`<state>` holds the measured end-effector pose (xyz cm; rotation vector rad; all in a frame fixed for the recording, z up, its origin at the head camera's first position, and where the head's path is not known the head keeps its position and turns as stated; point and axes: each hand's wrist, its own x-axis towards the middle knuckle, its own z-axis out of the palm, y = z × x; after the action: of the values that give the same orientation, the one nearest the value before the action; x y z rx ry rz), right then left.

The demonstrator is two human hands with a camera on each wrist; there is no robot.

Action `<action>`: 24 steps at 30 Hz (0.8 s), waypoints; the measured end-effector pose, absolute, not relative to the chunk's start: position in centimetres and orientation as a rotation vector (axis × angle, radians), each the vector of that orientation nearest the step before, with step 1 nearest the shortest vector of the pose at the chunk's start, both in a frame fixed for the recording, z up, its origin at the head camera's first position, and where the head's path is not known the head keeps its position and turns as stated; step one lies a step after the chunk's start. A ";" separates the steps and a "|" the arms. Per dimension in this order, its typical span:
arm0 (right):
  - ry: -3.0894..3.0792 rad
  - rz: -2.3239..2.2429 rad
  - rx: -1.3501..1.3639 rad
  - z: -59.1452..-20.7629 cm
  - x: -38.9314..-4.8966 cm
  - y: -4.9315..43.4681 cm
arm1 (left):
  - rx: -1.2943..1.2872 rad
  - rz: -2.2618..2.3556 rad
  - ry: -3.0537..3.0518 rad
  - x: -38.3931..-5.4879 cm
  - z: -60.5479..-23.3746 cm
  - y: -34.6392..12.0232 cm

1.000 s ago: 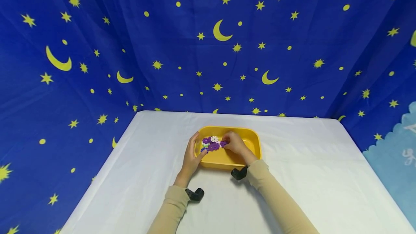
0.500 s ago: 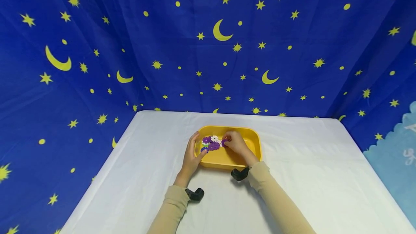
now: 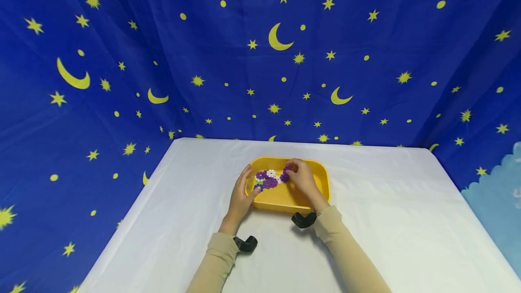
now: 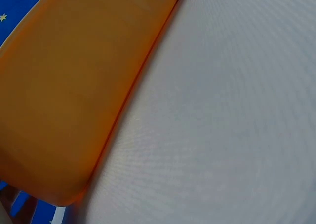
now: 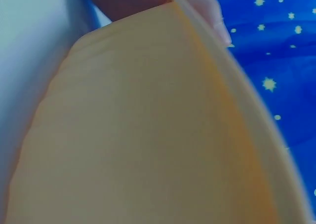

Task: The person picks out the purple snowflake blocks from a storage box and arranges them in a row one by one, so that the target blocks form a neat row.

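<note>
A yellow plastic tray (image 3: 277, 205) sits on the white-covered table, with several flower-shaped interlocking discs (image 3: 269, 183) in purple, white and blue grouped at its left end. My left hand (image 3: 240, 198) grips the tray's left end, thumb over the front corner and fingers along the outside. In the right wrist view, that left hand (image 5: 200, 9) shows at the tray's far end. Reaching in over the front rim, my right hand (image 3: 302, 177) pinches a purple flower-shaped disc (image 3: 286, 173) between thumb and fingers. The left wrist view shows the tray's outer wall (image 4: 84, 86).
White cloth (image 3: 386, 211) covers the table. A blue curtain (image 3: 228, 49) with yellow moons and stars hangs behind and at both sides. Each wrist carries a small black camera, one at the left cuff (image 3: 246, 244) and one at the right cuff (image 3: 303, 219).
My right hand has drawn the purple disc a little right and upward, away from the grouped discs. The left hand keeps its hold on the tray.
</note>
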<state>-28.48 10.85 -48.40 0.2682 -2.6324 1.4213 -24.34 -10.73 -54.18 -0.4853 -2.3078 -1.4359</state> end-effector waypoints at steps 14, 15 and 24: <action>-2.332 1.450 0.084 -47.7 -27.7 12.5 | -0.470 -1.390 -2.338 -24.2 -53.9 -10.7; -2.322 1.454 0.083 -47.6 -27.7 12.7 | -0.471 -1.383 -2.338 -24.2 -53.9 -10.7; -2.204 1.587 -0.010 -47.0 -28.0 14.7 | -0.471 -1.388 -2.350 -24.1 -54.0 -10.8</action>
<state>-27.97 14.72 -47.00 -0.0098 -2.2037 1.5871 -24.09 -10.75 -54.04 -0.4708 -2.3505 -1.3883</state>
